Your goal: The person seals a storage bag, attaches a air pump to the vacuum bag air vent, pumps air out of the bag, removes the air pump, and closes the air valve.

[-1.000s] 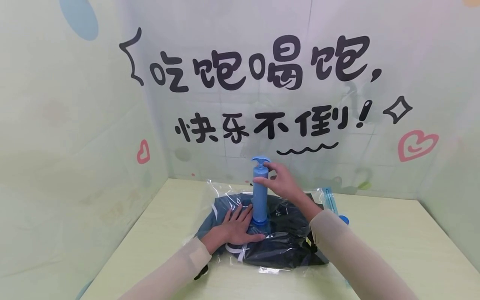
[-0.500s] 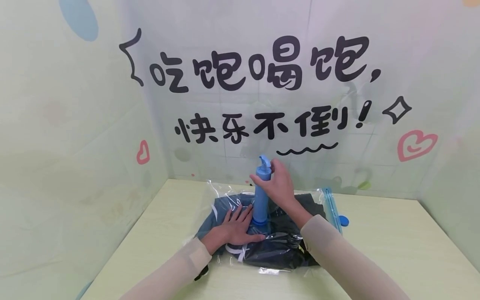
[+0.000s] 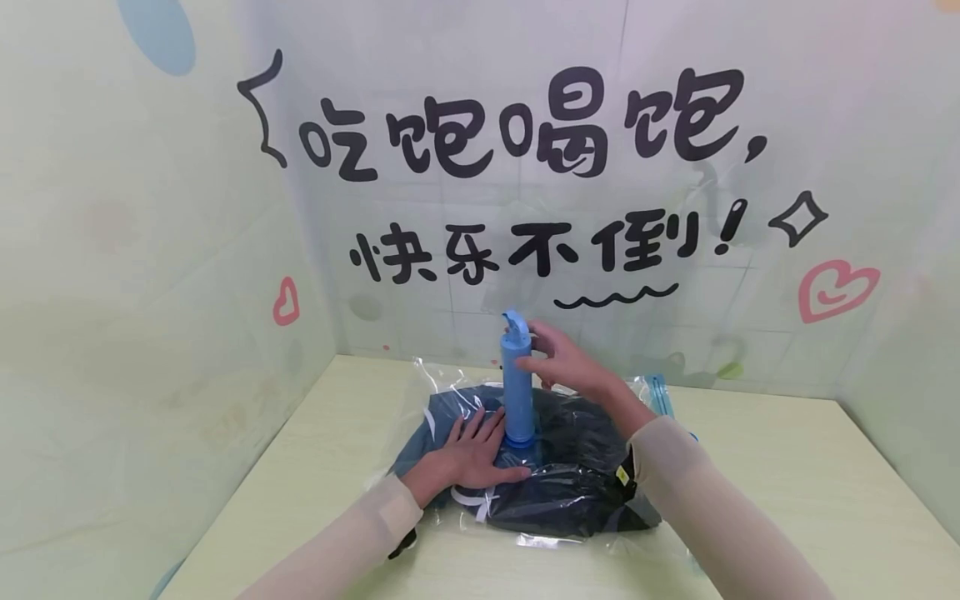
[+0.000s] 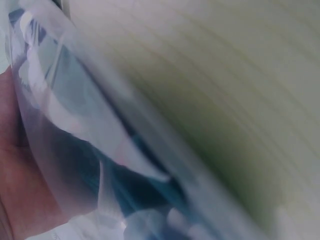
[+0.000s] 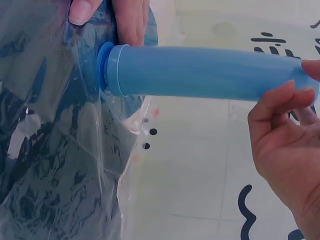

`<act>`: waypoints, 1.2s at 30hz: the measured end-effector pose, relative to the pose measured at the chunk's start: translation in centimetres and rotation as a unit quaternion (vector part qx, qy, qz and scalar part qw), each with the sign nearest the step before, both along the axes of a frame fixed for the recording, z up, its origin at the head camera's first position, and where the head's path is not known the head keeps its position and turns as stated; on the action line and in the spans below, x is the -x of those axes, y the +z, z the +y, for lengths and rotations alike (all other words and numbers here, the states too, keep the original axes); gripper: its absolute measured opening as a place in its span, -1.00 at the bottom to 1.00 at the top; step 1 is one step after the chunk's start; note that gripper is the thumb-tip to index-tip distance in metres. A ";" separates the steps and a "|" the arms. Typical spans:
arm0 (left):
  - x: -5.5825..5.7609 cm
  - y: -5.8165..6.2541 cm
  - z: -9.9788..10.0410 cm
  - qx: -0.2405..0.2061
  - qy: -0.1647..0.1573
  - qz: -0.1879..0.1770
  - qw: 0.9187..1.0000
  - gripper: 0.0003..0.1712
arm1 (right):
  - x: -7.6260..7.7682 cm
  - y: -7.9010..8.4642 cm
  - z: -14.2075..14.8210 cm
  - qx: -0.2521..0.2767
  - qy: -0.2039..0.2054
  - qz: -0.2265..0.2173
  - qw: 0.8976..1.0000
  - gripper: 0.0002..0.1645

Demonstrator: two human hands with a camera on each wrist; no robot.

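A blue hand pump [image 3: 517, 392] stands nearly upright on a clear vacuum storage bag [image 3: 450, 379] with dark clothes [image 3: 577, 500] inside. Its base sits on the round blue valve [image 5: 104, 67], seen in the right wrist view. My right hand [image 3: 566, 364] holds the pump's upper end from the right, thumb and curled fingers about it just below the light-blue handle [image 3: 516, 325]. Beside the pump's foot, my left hand [image 3: 472, 458] lies flat on the bag with fingers spread. The left wrist view catches only part of that hand [image 4: 30, 190] beside the shiny plastic.
Along the bag's right side runs a blue zip edge [image 3: 660, 396], partly behind my right sleeve [image 3: 712, 492]. The bag lies on a pale wooden table [image 3: 300, 492]. A printed sheet [image 3: 420, 333] hangs close behind the table.
The pump's handle has turned about its upright axis. My right hand swung forward round the pump's top, then came back. The pump leans slightly further left; my left hand has stayed put.
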State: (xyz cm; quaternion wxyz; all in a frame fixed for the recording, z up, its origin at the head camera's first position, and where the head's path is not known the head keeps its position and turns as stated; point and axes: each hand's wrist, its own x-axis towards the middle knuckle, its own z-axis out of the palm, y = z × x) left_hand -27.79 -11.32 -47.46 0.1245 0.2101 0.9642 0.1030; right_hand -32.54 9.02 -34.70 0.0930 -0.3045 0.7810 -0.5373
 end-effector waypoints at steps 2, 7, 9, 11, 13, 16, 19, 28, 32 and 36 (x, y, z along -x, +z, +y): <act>0.1 -0.1 0.0 0.001 0.001 -0.001 1.000 0.28 | -0.1 -0.1 0.1 -0.009 0.005 0.007 1.000 -0.40; 0.1 -0.1 0.0 0.002 0.001 0.000 1.000 0.27 | -0.5 -0.4 0.0 -0.022 -0.014 0.039 0.999 -0.37; 0.1 -0.1 0.1 0.002 0.000 0.001 1.000 0.27 | -0.7 -0.6 0.0 -0.022 -0.033 0.056 0.998 -0.38; 0.2 -0.2 0.1 0.007 -0.002 0.002 1.000 0.27 | -0.7 -0.9 0.0 -0.023 -0.062 0.079 0.995 -0.38; 0.2 -0.3 0.1 0.010 -0.003 0.004 1.000 0.27 | -0.6 -1.3 0.0 -0.026 -0.099 0.102 0.990 -0.39; 0.3 -0.2 0.1 0.012 -0.004 0.007 1.000 0.27 | -0.5 -1.9 0.0 -0.027 -0.154 0.128 0.979 -0.37; 0.1 0.1 0.1 0.010 -0.005 0.003 1.000 0.28 | -0.4 -2.4 -0.3 -0.029 -0.195 0.138 0.971 -0.37; 0.2 -0.2 -0.1 0.011 -0.003 0.009 1.000 0.26 | -1.5 -2.5 -2.9 -0.087 -0.314 0.163 0.931 -0.32; 0.4 -0.6 -0.1 0.008 -0.002 0.011 1.000 0.26 | -1.5 -2.2 -3.4 -0.109 -0.331 0.166 0.922 -0.32; 0.3 -0.7 -0.1 0.011 -0.002 0.009 1.000 0.27 | -1.2 -2.0 -3.3 -0.111 -0.321 0.143 0.930 -0.29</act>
